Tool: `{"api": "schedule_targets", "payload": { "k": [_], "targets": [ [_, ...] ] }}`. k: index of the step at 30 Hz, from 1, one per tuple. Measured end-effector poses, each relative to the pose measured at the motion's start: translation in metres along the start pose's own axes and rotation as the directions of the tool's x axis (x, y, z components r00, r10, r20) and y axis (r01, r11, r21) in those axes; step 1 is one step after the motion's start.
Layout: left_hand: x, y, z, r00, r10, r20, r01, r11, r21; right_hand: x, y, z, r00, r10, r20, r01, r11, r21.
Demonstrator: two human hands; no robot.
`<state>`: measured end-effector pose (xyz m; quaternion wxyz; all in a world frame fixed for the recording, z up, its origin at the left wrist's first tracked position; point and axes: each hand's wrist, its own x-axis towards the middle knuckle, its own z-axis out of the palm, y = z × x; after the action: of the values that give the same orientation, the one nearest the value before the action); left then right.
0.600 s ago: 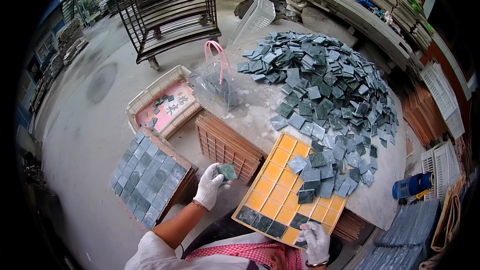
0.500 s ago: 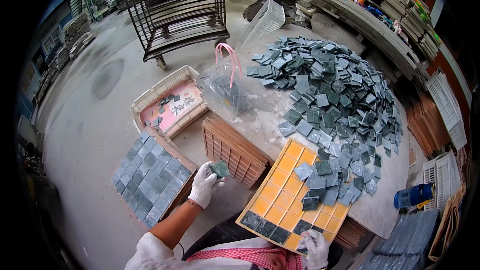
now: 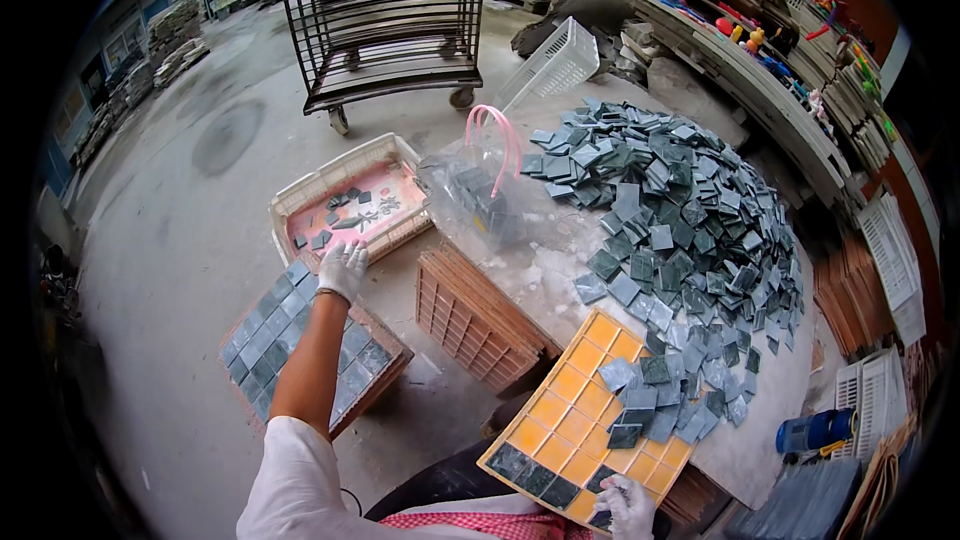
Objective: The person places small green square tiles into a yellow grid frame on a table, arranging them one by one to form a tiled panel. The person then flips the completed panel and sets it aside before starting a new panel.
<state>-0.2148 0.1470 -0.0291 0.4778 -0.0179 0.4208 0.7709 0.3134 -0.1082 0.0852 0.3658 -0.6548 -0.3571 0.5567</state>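
The gloved left hand (image 3: 343, 270) has reached far left, fingers spread, over the shallow white plastic crate (image 3: 300, 195); the gloved right hand (image 3: 627, 504) grips the near edge of the yellow gridded tray (image 3: 560, 410).

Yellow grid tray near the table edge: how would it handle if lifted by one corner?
The yellow grid tray looks like thin moulded plastic, so probably flexes. Loose tiles fill only one side, so it would likely tip and spill. It overhangs the table edge; a push might slide it off.

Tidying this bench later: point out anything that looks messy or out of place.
The grey-green tiles lie in a loose heap across the table, some sliding onto the yellow grid tray. A white basket lies tipped on the floor. The left hand reaches the crate.
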Motion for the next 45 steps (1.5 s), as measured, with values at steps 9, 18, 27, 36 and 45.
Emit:
{"api": "schedule_targets", "payload": {
  "k": [9,18,27,36,45],
  "targets": [
    [-0.172,-0.099,0.057,0.734,-0.226,0.640,-0.350,0.682,0.642,0.050,-0.005,-0.012,0.852,-0.515,-0.096,0.349,0.695,-0.628],
    [-0.307,-0.177,0.119,0.308,-0.375,0.874,-0.795,0.404,0.453,0.086,-0.008,0.010,0.887,-0.388,-0.251,0.111,0.705,-0.701],
    [-0.301,-0.175,0.054,0.535,-0.405,0.742,-0.640,0.380,0.668,0.038,0.044,-0.029,0.810,-0.452,0.373,0.584,0.567,-0.581],
    [-0.346,-0.176,0.045,0.253,-0.511,0.822,-0.846,0.295,0.444,0.016,0.058,-0.009,0.792,-0.550,0.265,0.519,0.378,-0.767],
    [-0.380,-0.199,0.023,-0.155,-0.538,0.828,-0.986,0.129,-0.101,0.034,0.050,-0.039,0.747,-0.645,0.162,0.545,0.454,-0.705]
  ]
}}
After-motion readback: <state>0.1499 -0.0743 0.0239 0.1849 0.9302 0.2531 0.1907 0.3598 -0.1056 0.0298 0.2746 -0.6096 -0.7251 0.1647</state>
